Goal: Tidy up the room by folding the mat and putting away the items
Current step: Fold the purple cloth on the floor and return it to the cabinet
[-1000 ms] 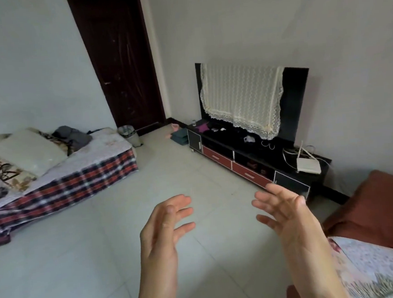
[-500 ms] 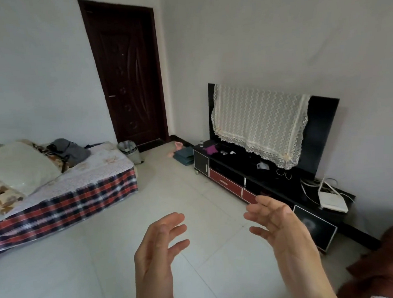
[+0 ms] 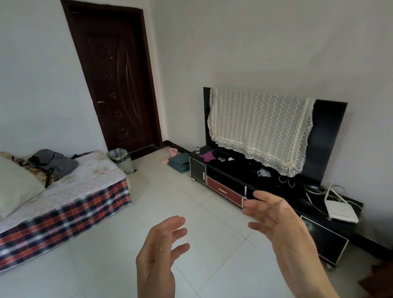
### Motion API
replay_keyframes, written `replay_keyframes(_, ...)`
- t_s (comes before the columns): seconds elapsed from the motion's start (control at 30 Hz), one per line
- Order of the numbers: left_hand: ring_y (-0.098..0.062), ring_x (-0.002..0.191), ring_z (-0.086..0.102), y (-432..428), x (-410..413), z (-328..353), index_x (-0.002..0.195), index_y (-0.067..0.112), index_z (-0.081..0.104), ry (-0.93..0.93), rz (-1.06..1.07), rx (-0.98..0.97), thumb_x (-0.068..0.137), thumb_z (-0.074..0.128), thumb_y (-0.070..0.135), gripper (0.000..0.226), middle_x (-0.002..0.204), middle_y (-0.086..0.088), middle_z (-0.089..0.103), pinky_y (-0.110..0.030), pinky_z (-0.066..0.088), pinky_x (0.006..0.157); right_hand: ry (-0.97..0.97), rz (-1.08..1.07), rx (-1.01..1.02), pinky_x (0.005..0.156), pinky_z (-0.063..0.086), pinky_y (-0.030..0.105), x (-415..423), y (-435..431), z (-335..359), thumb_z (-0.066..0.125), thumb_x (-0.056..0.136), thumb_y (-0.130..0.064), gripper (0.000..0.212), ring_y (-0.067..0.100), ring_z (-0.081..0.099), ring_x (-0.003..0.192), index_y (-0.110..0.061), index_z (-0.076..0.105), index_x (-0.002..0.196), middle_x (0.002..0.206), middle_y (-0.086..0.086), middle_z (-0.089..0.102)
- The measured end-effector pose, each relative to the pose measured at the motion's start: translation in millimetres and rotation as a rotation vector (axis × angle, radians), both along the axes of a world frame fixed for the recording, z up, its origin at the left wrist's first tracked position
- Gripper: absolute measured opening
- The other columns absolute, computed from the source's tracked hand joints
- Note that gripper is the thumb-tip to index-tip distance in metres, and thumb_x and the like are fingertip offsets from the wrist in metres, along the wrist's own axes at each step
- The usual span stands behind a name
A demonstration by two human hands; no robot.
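Hanging loosely spread, the fingers (image 3: 173,222) of the left hand (image 3: 156,250) and of the right hand (image 3: 278,217) hold and touch nothing above the tiled floor (image 3: 95,286); a folded teal bundle (image 3: 179,163) lies on the floor beside the TV cabinet (image 3: 224,190), near the dark door (image 3: 114,73).

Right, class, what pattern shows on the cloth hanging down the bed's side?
The cloth on the bed's side is red, dark and white plaid, seen in the head view.

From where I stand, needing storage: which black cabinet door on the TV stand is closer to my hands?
The glossy door under the white router, just beyond your right hand; the other door sits at the far end.
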State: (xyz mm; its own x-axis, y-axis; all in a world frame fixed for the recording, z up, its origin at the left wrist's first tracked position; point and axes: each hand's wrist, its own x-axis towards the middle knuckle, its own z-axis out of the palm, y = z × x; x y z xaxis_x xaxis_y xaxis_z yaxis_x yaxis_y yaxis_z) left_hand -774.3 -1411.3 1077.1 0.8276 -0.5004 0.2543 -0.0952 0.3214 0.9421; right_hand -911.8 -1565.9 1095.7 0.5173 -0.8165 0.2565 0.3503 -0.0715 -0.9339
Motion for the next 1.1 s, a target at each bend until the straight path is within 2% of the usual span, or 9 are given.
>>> replay_keyframes(0.13,-0.021,0.108,0.069,-53,34,1,0.101,0.029,0.076,-0.015,-0.007,0.033,0.081,0.049,0.06,0.045,0.118,-0.002,0.073,-0.039,0.058,0.083,-0.031,0.0,-0.02,0.091,0.051,0.047,36,-51,-7,0.054,0.081,-0.076,0.063,0.033,0.066,0.111,-0.027,0.071,0.116,0.116,0.015,0.071)
replay_keyframes(0.27,-0.02,0.109,0.069,-119,70,-1,0.108,0.019,0.073,-0.019,-0.003,0.078,0.093,0.046,0.046,0.041,0.117,0.0,0.073,-0.043,0.056,0.089,-0.031,0.002,0.0,0.093,0.05,0.048,77,-117,-21,0.037,0.097,-0.05,0.044,0.032,0.066,0.111,-0.029,0.071,0.113,0.116,0.013,0.071)
replay_keyframes(0.47,-0.019,0.108,0.069,-246,129,23,0.098,0.027,0.076,-0.035,-0.014,0.102,0.095,0.043,0.038,0.034,0.116,0.0,0.072,-0.041,0.056,0.087,-0.04,-0.014,0.049,0.089,0.05,0.042,136,-236,-7,0.034,0.097,-0.044,0.047,0.03,0.067,0.11,-0.018,0.066,0.121,0.116,0.012,0.072)
replay_keyframes(0.7,-0.022,0.108,0.069,-346,190,25,0.106,0.017,0.073,-0.022,-0.026,0.075,0.094,0.046,0.038,0.037,0.113,0.0,0.074,-0.046,0.056,0.09,-0.064,-0.008,0.057,0.096,0.05,0.048,191,-325,0,0.035,0.101,-0.041,0.045,0.033,0.066,0.112,-0.014,0.064,0.123,0.116,0.013,0.072)
replay_keyframes(0.8,-0.021,0.106,0.069,-383,221,15,0.106,0.017,0.073,0.001,-0.034,0.076,0.095,0.045,0.039,0.037,0.112,0.0,0.074,-0.045,0.057,0.089,-0.027,-0.013,0.057,0.097,0.05,0.049,220,-357,-6,0.039,0.095,-0.047,0.05,0.032,0.066,0.112,-0.015,0.065,0.123,0.115,0.013,0.072)
replay_keyframes(0.93,-0.023,0.108,0.068,-432,269,1,0.104,0.02,0.074,0.023,-0.062,0.064,0.096,0.046,0.039,0.035,0.114,-0.001,0.073,-0.045,0.057,0.089,0.008,-0.022,0.036,0.095,0.051,0.044,265,-401,-10,0.052,0.085,-0.07,0.064,0.031,0.066,0.113,-0.019,0.066,0.122,0.117,0.012,0.072)
replay_keyframes(1.0,-0.022,0.108,0.068,-459,299,-1,0.101,0.023,0.075,0.025,-0.078,0.047,0.096,0.045,0.039,0.034,0.113,-0.002,0.073,-0.043,0.057,0.089,0.008,-0.046,0.019,0.095,0.051,0.045,291,-428,-10,0.046,0.094,-0.062,0.058,0.03,0.066,0.113,-0.016,0.065,0.124,0.117,0.012,0.072)
replay_keyframes(1.1,-0.022,0.108,0.068,-498,350,4,0.103,0.022,0.075,0.034,-0.107,0.024,0.098,0.048,0.04,0.033,0.112,-0.001,0.074,-0.04,0.057,0.087,0.028,-0.084,0.009,0.1,0.049,0.052,336,-472,-9,0.031,0.107,-0.039,0.046,0.029,0.067,0.112,-0.011,0.062,0.127,0.118,0.013,0.071)
